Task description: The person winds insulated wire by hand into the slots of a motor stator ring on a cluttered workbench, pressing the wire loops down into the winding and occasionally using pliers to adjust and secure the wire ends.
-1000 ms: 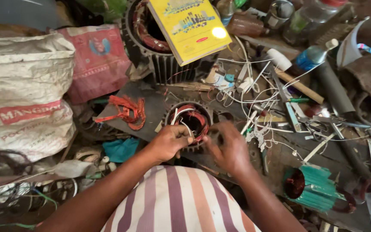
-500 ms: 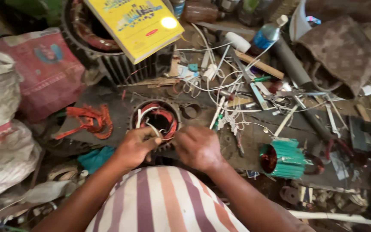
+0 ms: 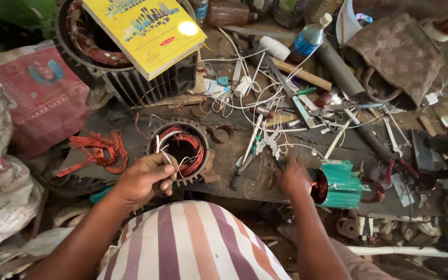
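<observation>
Stator [image 3: 180,150] bore axis upright, left hand [image 3: 143,179] gripping its rim, right hand [image 3: 294,176] blurred, grip unclear

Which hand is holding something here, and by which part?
The left hand grips the small stator at its near rim, white leads by its fingers. The right hand, blurred, seems to hold nothing.

The small stator [image 3: 182,150] is showing a dull grey, toothed metal rim around glossy reddish copper wire, with thin white plastic-looking sleeves poking out where the left hand [image 3: 146,179] is gripping it. The loose coil [image 3: 99,153] beside it is gleaming the same coppery red. The bench [image 3: 234,171] is looking like rough, stained, matt wood. The yellow book [image 3: 143,31] is catching a glossy highlight on its paper cover. The teal motor [image 3: 340,184] is showing ribbed painted metal, and the sack [image 3: 400,52] is looking like coarse woven cloth.
</observation>
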The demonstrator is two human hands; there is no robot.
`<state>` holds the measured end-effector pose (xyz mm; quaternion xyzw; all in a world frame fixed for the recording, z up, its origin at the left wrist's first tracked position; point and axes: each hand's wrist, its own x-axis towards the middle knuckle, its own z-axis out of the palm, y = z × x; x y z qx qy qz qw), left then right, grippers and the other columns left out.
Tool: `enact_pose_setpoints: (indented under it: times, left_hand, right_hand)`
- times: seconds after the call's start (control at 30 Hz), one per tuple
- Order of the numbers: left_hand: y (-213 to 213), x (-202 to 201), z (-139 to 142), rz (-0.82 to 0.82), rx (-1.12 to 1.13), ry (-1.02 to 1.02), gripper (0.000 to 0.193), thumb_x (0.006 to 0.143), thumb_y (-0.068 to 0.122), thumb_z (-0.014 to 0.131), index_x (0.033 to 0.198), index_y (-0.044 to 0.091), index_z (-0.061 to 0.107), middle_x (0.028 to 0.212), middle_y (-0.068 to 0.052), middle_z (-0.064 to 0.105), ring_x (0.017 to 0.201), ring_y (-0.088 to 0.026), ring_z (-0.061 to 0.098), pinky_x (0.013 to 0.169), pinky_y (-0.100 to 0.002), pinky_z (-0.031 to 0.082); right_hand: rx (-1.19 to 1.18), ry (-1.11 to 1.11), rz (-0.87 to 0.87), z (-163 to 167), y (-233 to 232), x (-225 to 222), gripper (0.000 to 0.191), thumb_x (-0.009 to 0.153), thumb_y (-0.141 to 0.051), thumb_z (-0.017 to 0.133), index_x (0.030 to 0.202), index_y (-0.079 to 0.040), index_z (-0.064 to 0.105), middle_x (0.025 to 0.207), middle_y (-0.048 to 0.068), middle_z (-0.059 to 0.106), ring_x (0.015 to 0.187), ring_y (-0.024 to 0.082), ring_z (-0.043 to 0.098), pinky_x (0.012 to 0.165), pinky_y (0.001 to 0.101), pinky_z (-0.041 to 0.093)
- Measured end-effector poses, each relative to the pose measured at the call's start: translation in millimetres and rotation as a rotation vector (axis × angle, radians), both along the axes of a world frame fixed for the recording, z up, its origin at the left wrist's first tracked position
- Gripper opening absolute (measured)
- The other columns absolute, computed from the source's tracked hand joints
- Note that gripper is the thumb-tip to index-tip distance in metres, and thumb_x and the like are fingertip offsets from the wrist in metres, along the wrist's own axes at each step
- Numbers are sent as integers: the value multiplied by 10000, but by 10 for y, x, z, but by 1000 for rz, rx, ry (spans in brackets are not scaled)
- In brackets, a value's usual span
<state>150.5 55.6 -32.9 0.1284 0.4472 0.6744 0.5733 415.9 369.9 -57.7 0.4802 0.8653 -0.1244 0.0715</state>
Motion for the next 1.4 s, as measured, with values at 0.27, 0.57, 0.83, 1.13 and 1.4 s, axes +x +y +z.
enact_pose_setpoints:
  times: [0.27, 0.57, 0.83, 1.13, 1.4]
  left_hand:
    - [-10, 53, -27, -1, -28, 48, 147, 946, 165, 667, 979, 22, 653, 802, -28, 612, 625, -117, 558, 595, -340, 547]
    - [-227, -76, 6, -71, -32, 121, 179, 936, 164, 671, 987, -8, 668, 784, -54, 646, 601, -128, 578, 577, -342, 560]
    - [-363, -361, -67, -150, -67, -32, 148, 923, 165, 678, 962, 24, 657, 780, -57, 650, 586, -126, 577, 551, -331, 557]
    - [-874, -468, 916, 380, 59, 1335, 311, 897, 222, 740, 1099, 32, 598, 975, -105, 631, 862, -245, 622, 733, -411, 529]
    - [-684, -58, 1697, -315, 382, 1010, 441, 1011, 431, 561, 1209, 37, 582, 912, -188, 646, 800, -373, 650, 685, -446, 486]
  right_hand:
    - [-80, 23, 117, 4, 221, -67, 555, 813, -348, 752, 1243, -30, 607, 1248, 267, 641, 1178, 450, 602, 948, 521, 510]
    - [-651, 588, -329, 587, -254, 45, 365, 790, -208, 702, 1034, 59, 750, 877, 171, 735, 734, 241, 656, 693, 420, 520]
    - [-1191, 1653, 78, 1621, -1163, 194, 291, 832, -199, 712, 1082, -54, 750, 1614, 253, 396, 1565, 463, 318, 1208, 647, 302]
    - [-962, 1685, 331, 2186, -2271, 43, 222, 848, -217, 757, 914, -5, 745, 1656, 273, 364, 1627, 448, 219, 1350, 714, 120]
    - [-698, 1398, 109, 2065, -2876, -247, 831, 755, -140, 775, 1497, 75, 467, 1531, 339, 406, 1425, 441, 393, 1194, 560, 230]
